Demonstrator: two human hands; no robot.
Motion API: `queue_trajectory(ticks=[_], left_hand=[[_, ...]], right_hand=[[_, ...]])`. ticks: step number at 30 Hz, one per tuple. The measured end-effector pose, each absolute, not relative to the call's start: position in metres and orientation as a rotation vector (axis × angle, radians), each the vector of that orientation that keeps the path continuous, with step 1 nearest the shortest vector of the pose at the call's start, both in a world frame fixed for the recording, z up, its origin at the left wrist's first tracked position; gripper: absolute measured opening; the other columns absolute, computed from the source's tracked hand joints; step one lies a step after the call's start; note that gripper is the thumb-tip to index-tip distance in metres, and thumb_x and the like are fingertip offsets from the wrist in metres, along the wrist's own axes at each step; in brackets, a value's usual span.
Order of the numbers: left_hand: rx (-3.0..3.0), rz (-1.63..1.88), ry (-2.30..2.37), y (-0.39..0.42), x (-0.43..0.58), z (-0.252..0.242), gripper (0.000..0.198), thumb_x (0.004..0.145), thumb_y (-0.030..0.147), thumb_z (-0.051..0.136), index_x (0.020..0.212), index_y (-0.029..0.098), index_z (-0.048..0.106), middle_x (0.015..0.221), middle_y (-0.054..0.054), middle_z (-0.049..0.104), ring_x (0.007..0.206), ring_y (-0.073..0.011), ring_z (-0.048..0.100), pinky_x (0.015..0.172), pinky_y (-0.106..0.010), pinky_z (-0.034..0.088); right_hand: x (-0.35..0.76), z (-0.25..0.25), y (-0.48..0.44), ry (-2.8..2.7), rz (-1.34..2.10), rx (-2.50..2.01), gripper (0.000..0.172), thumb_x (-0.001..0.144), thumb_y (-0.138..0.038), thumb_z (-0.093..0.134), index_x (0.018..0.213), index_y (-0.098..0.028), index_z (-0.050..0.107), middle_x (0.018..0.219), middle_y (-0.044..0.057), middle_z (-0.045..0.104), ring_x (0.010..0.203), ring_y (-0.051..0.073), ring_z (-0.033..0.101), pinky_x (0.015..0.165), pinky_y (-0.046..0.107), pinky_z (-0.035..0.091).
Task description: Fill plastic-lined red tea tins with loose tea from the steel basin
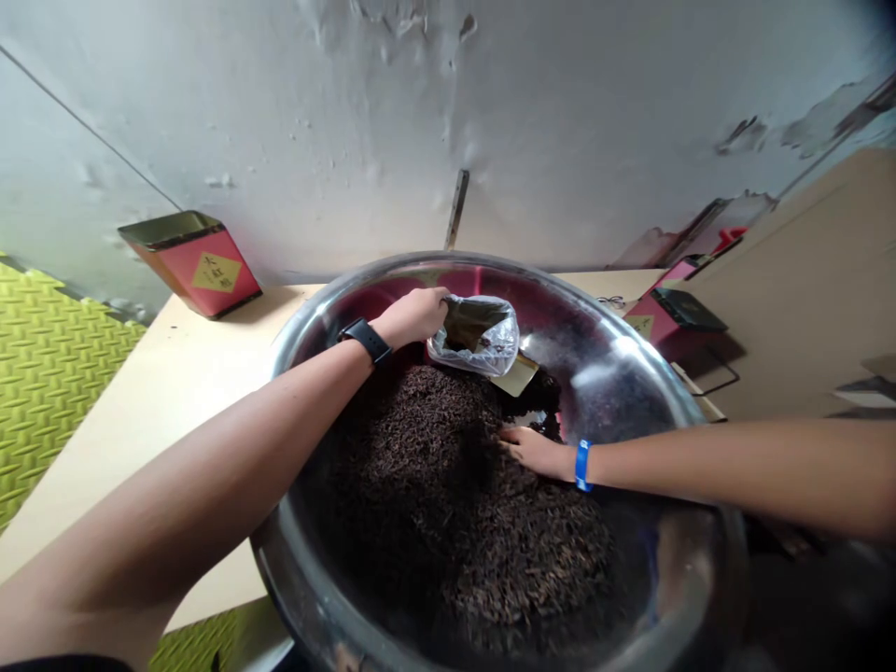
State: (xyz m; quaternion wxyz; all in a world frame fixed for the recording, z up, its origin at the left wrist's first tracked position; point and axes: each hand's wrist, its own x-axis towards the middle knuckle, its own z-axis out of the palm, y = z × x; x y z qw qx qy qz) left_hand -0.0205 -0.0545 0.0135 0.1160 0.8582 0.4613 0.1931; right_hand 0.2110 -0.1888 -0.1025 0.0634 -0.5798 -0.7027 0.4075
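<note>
- While the left hand (413,315) closes round the neck of a clear plastic bag (477,336), the right hand (536,453) lies on a heap of dark loose tea (420,448) inside a steel basin (434,258).
- Grip: the left fingers are wrapped together on the bag; the right fingers are extended and slightly apart, pressed on the tea and holding nothing.
- The bag is at the far side of the basin, over the top of the heap. Whether it touches the tea cannot be told. Dark matter shows inside it.
- In hand now: one hand keeps the bag at the basin while the other works on the heap. Any shift of the bag calls for that closed hold to stay firm.
- Counted: two hands, one basin, one heap, one bag, and one tan card (514,375) just beside the bag. There are two red tins: one (190,264) on the table (154,448) to the far left, one (676,317) to the far right.
- A black watch (365,341) is on the left wrist, a blue band (582,465) on the right.
</note>
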Motion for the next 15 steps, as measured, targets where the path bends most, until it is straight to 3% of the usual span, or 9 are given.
queue_trajectory(ticks=[5,11,15], left_hand=[[2.527,0.564,1.343,-0.053,-0.021,0.012,0.029,0.086,0.024,0.031,0.095,0.016,0.057,0.088,-0.01,0.064,0.073,-0.0179,0.058,0.061,-0.026,0.04],[2.531,0.587,1.313,-0.051,-0.022,0.01,0.031,0.087,0.022,0.031,0.103,0.016,0.056,0.096,-0.01,0.064,0.08,-0.0189,0.058,0.066,-0.027,0.041],[2.519,0.569,1.305,-0.051,-0.022,0.011,0.03,0.088,0.021,0.029,0.1,0.016,0.056,0.094,-0.01,0.064,0.077,-0.0181,0.058,0.064,-0.027,0.041]], right_hand=[[0.195,-0.104,-0.178,-1.724,1.415,-1.808,0.034,0.08,-0.03,0.022,0.088,-0.015,0.052,0.084,0.006,0.057,0.076,0.015,0.055,0.071,0.029,0.045],[0.222,-0.084,-0.168,-1.166,2.013,-1.919,0.03,0.063,-0.017,0.038,0.088,-0.015,0.055,0.083,0.007,0.057,0.066,0.011,0.054,0.059,0.022,0.04],[0.215,-0.094,-0.156,-1.234,2.184,-1.943,0.02,0.07,-0.026,0.034,0.075,-0.016,0.051,0.061,0.002,0.049,0.046,0.01,0.041,0.046,0.022,0.033]])
